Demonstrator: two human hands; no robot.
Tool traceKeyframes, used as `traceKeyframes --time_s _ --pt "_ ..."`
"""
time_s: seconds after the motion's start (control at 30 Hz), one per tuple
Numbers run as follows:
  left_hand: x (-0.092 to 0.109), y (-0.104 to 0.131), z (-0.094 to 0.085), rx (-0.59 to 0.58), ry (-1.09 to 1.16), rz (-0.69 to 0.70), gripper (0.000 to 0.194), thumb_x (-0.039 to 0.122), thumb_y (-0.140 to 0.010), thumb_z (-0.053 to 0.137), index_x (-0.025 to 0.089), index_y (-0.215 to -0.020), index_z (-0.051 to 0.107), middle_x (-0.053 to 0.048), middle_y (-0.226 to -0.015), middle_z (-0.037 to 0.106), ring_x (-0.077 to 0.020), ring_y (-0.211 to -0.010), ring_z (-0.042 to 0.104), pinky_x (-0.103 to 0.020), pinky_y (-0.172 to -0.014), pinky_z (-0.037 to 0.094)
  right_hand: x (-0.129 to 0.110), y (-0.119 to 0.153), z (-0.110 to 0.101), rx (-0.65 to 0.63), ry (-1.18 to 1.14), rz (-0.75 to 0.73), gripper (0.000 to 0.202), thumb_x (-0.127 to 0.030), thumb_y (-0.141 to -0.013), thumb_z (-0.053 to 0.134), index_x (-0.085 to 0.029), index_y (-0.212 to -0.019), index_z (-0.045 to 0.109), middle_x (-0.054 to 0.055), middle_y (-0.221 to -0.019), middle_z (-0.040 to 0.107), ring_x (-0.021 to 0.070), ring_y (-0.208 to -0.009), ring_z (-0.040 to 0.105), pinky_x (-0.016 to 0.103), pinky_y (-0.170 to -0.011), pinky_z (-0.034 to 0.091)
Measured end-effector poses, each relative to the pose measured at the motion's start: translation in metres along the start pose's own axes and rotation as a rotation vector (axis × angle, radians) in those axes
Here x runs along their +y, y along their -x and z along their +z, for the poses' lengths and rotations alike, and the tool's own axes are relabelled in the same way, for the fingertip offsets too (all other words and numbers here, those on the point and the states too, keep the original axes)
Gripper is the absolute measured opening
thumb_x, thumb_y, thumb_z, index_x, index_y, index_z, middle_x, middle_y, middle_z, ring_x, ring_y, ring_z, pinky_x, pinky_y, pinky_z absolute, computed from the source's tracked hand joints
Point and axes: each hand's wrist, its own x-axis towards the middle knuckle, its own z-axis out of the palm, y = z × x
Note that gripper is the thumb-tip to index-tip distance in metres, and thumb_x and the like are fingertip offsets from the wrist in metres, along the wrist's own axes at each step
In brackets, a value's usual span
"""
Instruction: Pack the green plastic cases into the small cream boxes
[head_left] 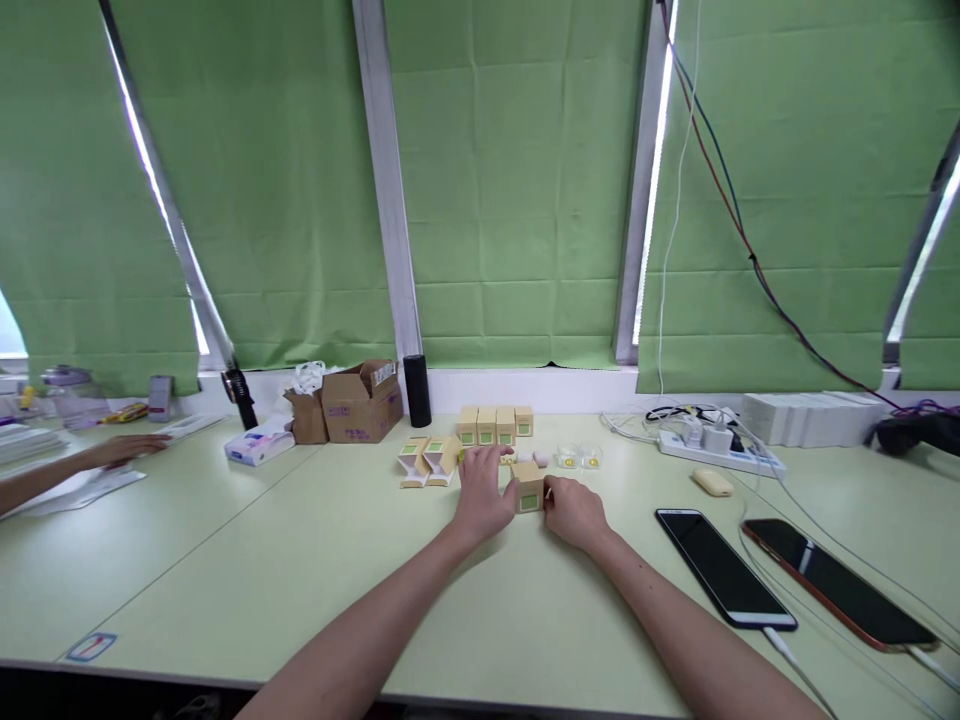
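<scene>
A small kraft cardboard box [529, 492] with a green label stands on the table between my hands. My left hand [482, 498] is open at its left side, fingers spread and reaching forward, thumb by the box. Curled fingers of my right hand [576, 512] are closed at the box's right edge. Behind them stand several similar kraft boxes [486, 428] in a row. Two boxes with open flaps [428, 460] lie left of my left hand. Small clear containers with yellow bits [580, 457] and pale pink pieces [538, 459] sit behind the box, partly hidden.
On the right lie two phones [724, 568] with cables, an earbud case [712, 483] and a power strip [721, 455]. At the back left are an open carton [361, 405], a black cylinder [417, 390] and a tissue pack [260, 443]. Another person's hand [127, 450] rests on papers far left.
</scene>
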Motion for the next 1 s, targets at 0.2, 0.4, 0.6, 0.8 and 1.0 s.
traceKeyframes --time_s 0.2,0.4,0.6,0.8,1.0 --pt "0.011 -0.014 0.000 -0.272 -0.182 0.059 0.060 0.027 -0.080 0.066 0.025 -0.136 0.046 -0.010 -0.141 0.055 -0.0325 -0.133 0.042 -0.047 -0.108 0.038 0.000 0.001 -0.001 -0.004 -0.005 -0.002 0.020 -0.019 -0.088 0.058 -0.024 -0.103 0.070 0.008 -0.103 0.076 0.0230 -0.095 0.071 0.027 -0.068 0.040" --pt "0.025 -0.038 -0.004 -0.519 -0.436 0.239 0.059 0.020 -0.071 0.067 0.022 -0.128 0.054 -0.012 -0.118 0.068 -0.0348 -0.121 0.051 -0.048 -0.101 0.040 0.000 0.001 0.001 0.008 -0.003 -0.002 0.020 -0.018 -0.088 0.056 -0.024 -0.101 0.069 0.007 -0.102 0.077 0.0236 -0.094 0.071 0.027 -0.067 0.038" --pt "0.036 -0.078 -0.008 -0.653 -0.557 0.213 0.055 0.015 -0.066 0.071 0.020 -0.120 0.063 -0.012 -0.102 0.072 -0.0349 -0.116 0.057 -0.044 -0.096 0.045 0.000 0.000 0.001 -0.007 -0.014 0.008 0.021 -0.019 -0.088 0.057 -0.025 -0.102 0.070 0.007 -0.103 0.077 0.0234 -0.095 0.071 0.028 -0.068 0.039" --pt "0.033 -0.141 -0.010 -0.485 -0.613 0.200 0.061 0.013 -0.070 0.068 0.019 -0.130 0.060 -0.012 -0.116 0.071 -0.0314 -0.114 0.059 -0.037 -0.087 0.050 0.001 0.000 0.001 -0.002 -0.009 -0.020 0.019 -0.021 -0.089 0.056 -0.025 -0.103 0.069 0.007 -0.107 0.076 0.0237 -0.098 0.070 0.028 -0.070 0.040" --pt "0.017 -0.171 0.020 -0.413 -0.621 0.215 0.061 0.009 -0.076 0.065 0.019 -0.135 0.053 -0.012 -0.120 0.070 -0.0302 -0.119 0.055 -0.036 -0.091 0.048 0.000 0.001 0.001 -0.014 0.009 -0.028 0.019 -0.023 -0.090 0.056 -0.025 -0.105 0.067 0.008 -0.110 0.075 0.0241 -0.100 0.069 0.029 -0.071 0.040"
